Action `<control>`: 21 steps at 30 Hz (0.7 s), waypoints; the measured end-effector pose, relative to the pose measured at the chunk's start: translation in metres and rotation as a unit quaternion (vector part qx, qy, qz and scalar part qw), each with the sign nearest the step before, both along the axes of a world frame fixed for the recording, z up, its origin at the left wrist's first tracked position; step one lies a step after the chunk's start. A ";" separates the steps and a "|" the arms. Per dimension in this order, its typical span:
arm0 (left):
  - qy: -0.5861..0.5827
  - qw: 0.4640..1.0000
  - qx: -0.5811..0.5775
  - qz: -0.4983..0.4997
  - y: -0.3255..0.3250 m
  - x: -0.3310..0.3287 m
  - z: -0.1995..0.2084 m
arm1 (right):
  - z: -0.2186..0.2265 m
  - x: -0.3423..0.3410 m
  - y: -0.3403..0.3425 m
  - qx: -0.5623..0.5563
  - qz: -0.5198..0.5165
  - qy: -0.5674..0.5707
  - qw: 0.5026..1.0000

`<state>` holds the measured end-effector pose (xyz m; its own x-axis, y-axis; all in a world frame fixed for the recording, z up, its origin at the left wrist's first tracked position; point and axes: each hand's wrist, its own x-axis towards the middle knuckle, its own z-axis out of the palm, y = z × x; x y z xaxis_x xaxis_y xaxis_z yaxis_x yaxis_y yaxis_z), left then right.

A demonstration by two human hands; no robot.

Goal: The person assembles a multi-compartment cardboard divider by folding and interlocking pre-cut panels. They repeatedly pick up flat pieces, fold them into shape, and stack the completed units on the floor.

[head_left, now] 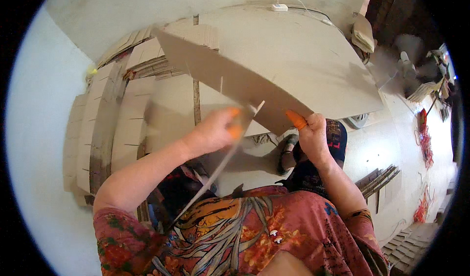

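One panel, edge pinched by right hand; blurred left hand at strip, grip unclear.

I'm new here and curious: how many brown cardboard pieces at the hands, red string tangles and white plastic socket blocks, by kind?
Flat brown cardboard pieces: 2 (one in the right hand, one edge-on at the left hand)
Loose tangles of red string: 2
White rectangular plastic socket block: 1
Total: 5

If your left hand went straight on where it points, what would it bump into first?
The left hand would likely meet the thin pale strip just ahead, then the brown cardboard in the right hand; blur makes depth unclear.
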<state>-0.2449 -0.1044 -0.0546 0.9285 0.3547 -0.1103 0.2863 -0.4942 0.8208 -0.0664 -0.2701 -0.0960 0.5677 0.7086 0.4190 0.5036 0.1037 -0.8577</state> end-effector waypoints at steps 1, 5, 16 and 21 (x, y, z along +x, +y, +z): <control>-0.019 0.999 0.035 -0.005 0.001 0.001 0.001 | -0.001 0.003 -0.002 -0.010 0.008 0.005 1.000; 0.025 0.997 -0.072 0.013 -0.006 0.002 0.004 | -0.006 0.002 -0.001 -0.084 0.000 -0.057 0.995; 0.108 0.838 0.441 0.302 0.154 -0.106 -0.082 | 0.031 -0.014 0.021 -0.071 0.033 -0.174 0.982; 0.253 0.741 0.469 0.409 0.225 -0.173 -0.109 | 0.048 -0.020 0.061 -0.099 0.061 -0.346 0.931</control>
<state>-0.4178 0.1202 -0.1631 0.2837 0.9168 0.2810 0.9589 -0.2699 -0.0877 -0.0862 -0.2094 -0.0485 0.1209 0.8518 0.5097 0.9377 0.0705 -0.3401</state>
